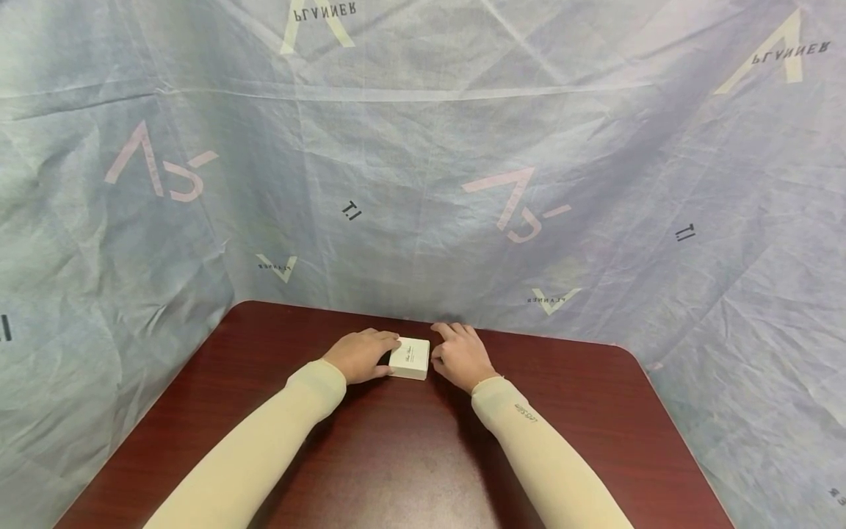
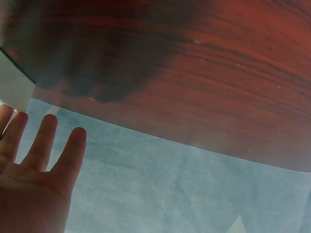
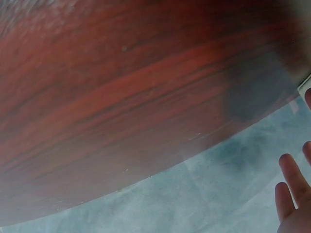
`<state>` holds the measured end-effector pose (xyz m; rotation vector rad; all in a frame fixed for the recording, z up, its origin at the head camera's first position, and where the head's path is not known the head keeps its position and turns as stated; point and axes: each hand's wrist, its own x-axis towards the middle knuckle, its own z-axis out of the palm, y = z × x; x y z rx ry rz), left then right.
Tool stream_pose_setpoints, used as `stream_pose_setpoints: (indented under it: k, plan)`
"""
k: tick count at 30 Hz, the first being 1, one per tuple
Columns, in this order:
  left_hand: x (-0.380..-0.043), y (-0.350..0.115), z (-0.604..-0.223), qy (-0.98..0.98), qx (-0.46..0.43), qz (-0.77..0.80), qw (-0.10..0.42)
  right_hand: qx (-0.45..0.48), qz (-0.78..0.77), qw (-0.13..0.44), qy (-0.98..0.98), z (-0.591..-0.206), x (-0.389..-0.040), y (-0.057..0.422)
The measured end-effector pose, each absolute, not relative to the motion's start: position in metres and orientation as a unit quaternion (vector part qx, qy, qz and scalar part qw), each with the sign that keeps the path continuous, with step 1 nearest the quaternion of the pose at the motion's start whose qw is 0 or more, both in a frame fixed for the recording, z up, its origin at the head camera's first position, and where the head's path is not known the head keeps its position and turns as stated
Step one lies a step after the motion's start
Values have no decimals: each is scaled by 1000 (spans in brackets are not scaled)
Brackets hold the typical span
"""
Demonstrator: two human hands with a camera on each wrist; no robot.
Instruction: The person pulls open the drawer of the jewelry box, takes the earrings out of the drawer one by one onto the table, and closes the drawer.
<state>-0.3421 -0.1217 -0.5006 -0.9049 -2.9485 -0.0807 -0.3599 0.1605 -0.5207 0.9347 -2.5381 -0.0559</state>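
Observation:
A small white box (image 1: pixel 410 360) with dark print on its lid lies near the far edge of the reddish-brown table. My left hand (image 1: pixel 362 355) holds it from the left, thumb at the near side and fingers along the back. In the left wrist view, a pale side of the box (image 2: pixel 13 85) shows beside the fingertips of the left hand (image 2: pixel 36 179). Just right of the box is my right hand (image 1: pixel 460 357), its fingers loosely bent toward it. The right wrist view catches only a box corner (image 3: pixel 305 88) by a fingertip, with other fingers (image 3: pixel 291 172) spread apart.
The table (image 1: pixel 396 470) has rounded far corners and a glossy wood-grain top. Grey-blue printed cloth (image 1: pixel 410 147) hangs close behind the far edge and along both sides. Pale sleeves (image 1: pixel 264 441) cover both forearms.

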Motion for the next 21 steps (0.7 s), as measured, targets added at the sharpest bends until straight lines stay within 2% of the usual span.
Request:
stream_pose_setpoints:
  k: [21]
  plan:
    - [-341,-121,-499,-955,-294,-24,26,337,-18,214,-917,-517,-359,164]
